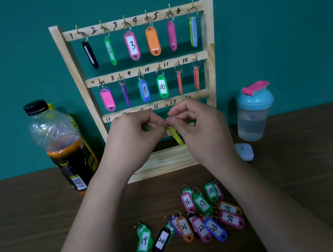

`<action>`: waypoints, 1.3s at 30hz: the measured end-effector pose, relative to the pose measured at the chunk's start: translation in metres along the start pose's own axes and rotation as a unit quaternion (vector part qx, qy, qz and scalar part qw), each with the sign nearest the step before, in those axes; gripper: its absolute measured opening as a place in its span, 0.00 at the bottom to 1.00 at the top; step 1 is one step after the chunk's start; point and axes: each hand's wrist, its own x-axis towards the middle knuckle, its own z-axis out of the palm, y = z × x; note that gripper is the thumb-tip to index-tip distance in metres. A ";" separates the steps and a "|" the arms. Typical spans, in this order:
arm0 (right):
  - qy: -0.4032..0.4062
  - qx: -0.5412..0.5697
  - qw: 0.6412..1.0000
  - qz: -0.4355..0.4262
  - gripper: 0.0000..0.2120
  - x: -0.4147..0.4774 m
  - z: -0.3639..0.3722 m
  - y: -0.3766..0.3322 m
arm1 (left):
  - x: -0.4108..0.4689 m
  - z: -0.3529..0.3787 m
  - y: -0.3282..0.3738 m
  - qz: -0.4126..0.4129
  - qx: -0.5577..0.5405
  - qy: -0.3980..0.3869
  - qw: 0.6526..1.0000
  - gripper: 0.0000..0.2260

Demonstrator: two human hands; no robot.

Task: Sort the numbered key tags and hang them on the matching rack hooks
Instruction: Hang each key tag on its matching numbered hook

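**Yellow tag** (176, 138): held in the air in front of the rack's third rail, about mid-width. It hangs edge-on and tilted below the right hand, and its number cannot be read. Its ring (166, 122) sits between the fingertips of both hands.

**Right hand** (195, 121): thumb and forefinger pinch the ring; the other fingers are curled.

**Left hand** (134, 135): fingers curled, tips pinching the same ring from the left. A green sliver shows under the fingers; what it is cannot be told.

**Rack** (208, 22): wooden, upright at the table's far edge against the wall (287, 32), with rails numbered in black.
- Top rail, hooks 1 to 6, each with a tag: black, green 2, pink 3 (132, 45), orange, pink, pale blue.
- Second rail, hooks 7 to 12, each filled; blue 9 and green 10 (162, 86) face forward.
- Third rail reads 13 to 17 and is partly hidden by the hands.

**Loose tags** (201, 228): a cluster on the table (45, 219), near side, right of centre. Numbers 16 to 25 face up, several overlapping. Green 19 (143, 240) and black 20 lie farthest left.

**Bottle** (62, 145): left of the rack, black cap, partly filled with orange liquid.

**Shaker** (253, 110): right of the rack, teal lid with a pink flap.

**White pad** (244, 151): small, just in front of the shaker.
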 end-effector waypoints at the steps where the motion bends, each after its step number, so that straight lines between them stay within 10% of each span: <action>1: 0.004 0.000 1.000 -0.001 0.04 0.000 0.000 0.000 | 0.001 -0.001 -0.001 -0.004 -0.003 0.008 1.000 0.05; 18: -0.035 -0.051 0.998 0.011 0.04 -0.015 0.000 0.007 | 0.020 0.005 -0.010 -0.061 0.054 0.154 0.985 0.08; 39: -0.353 -0.237 0.901 0.087 0.02 -0.043 -0.022 0.024 | -0.022 0.020 -0.011 -0.021 0.042 0.035 0.998 0.06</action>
